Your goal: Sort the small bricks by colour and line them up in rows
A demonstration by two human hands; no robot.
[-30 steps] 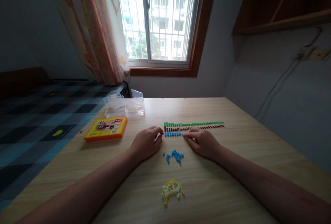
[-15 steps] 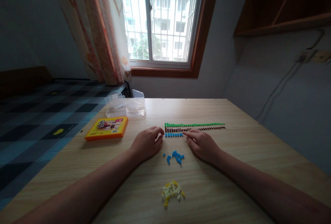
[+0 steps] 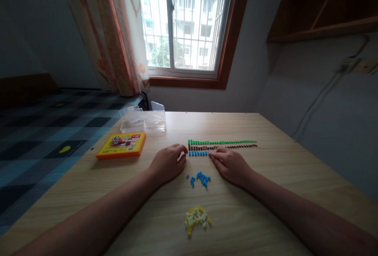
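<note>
Small blue building bricks (image 3: 197, 154) stand in a short row on the wooden table. Behind them run a long brown row (image 3: 198, 149) and a long green row (image 3: 203, 143) of like bricks. My left hand (image 3: 169, 161) rests at the rows' left end, fingers loosely curled, thumb apart from the index finger, nothing seen in it. At the blue row's right end my right hand (image 3: 232, 163) has thumb and index finger closed around the last blue brick, mostly hidden by the fingertips. Loose blue bricks (image 3: 202, 179) lie between my forearms.
Nearer to me is a pile of cream and yellow bricks (image 3: 196, 217). An orange-yellow box (image 3: 121, 145) lies on the left of the table (image 3: 254, 216), with clear plastic trays (image 3: 143, 122) behind it. A bed (image 3: 67, 126) adjoins the left side.
My right thumb has come forward to meet the index finger, which was stretched out at the end of the blue row. The left hand has stayed in place.
</note>
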